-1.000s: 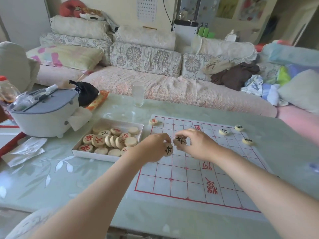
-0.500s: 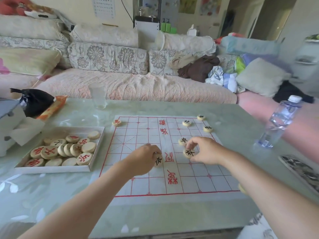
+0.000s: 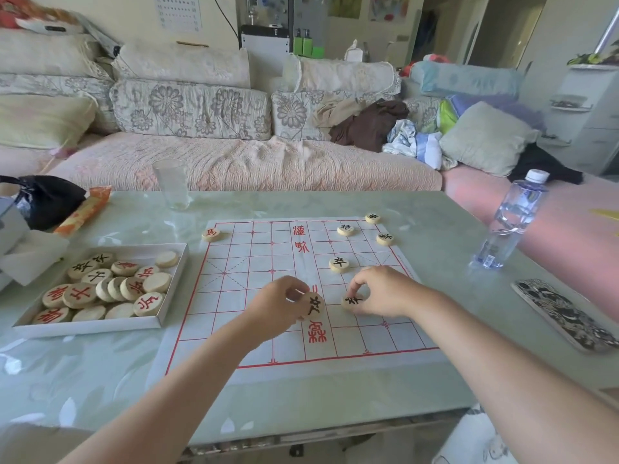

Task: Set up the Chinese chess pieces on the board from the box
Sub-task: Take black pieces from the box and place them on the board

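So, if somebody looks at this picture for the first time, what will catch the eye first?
First, the two hands over the red-lined board. The left hand holds a raised piece near the board's middle, and the right hand pinches a second piece just beside it. Next comes the white box on the left of the table, still holding many round pieces with red and black characters.

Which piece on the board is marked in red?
The far-left corner piece of the board: its character is red, while the rest are black.
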Available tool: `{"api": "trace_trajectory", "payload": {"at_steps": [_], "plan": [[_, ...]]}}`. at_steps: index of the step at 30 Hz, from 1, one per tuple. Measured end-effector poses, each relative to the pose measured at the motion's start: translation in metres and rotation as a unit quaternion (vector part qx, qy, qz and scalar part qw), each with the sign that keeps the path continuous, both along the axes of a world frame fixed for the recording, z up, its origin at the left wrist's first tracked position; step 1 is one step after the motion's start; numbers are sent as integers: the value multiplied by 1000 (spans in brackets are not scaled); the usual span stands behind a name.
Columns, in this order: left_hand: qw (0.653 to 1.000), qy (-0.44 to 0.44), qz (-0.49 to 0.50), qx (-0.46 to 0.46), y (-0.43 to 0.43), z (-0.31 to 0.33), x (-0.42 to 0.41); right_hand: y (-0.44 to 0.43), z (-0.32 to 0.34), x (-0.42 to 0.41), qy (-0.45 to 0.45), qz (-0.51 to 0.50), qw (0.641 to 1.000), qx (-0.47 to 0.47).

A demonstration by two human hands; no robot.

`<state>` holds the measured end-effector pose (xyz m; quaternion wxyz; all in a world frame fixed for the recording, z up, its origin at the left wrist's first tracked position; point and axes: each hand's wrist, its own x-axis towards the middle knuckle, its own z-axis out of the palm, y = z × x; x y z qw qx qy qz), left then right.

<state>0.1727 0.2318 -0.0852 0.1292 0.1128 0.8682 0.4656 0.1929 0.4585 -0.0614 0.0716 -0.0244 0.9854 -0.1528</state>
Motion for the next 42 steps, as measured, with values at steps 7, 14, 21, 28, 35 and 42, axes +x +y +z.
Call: {"api": "trace_trajectory", "payload": {"at_steps": [7, 14, 21, 28, 35, 42], "plan": [[977, -110, 80, 163, 10, 5, 11, -25, 13, 20, 39, 40, 983, -174], [947, -203, 28, 246, 15, 6, 23, -27, 3, 36, 60, 13, 982, -177], [995, 1, -86, -46, 16, -6, 27, -11, -3, 60, 61, 30, 991, -118], [912, 255, -160, -280, 4, -21, 32, 14, -12, 77, 52, 3, 997, -54], [899, 265, -162, -310, 6, -22, 36, 11, -16, 80, 38, 37, 998, -35], [913, 277, -136, -266, -9, -25, 28, -14, -8, 63, 58, 54, 996, -50]]}}
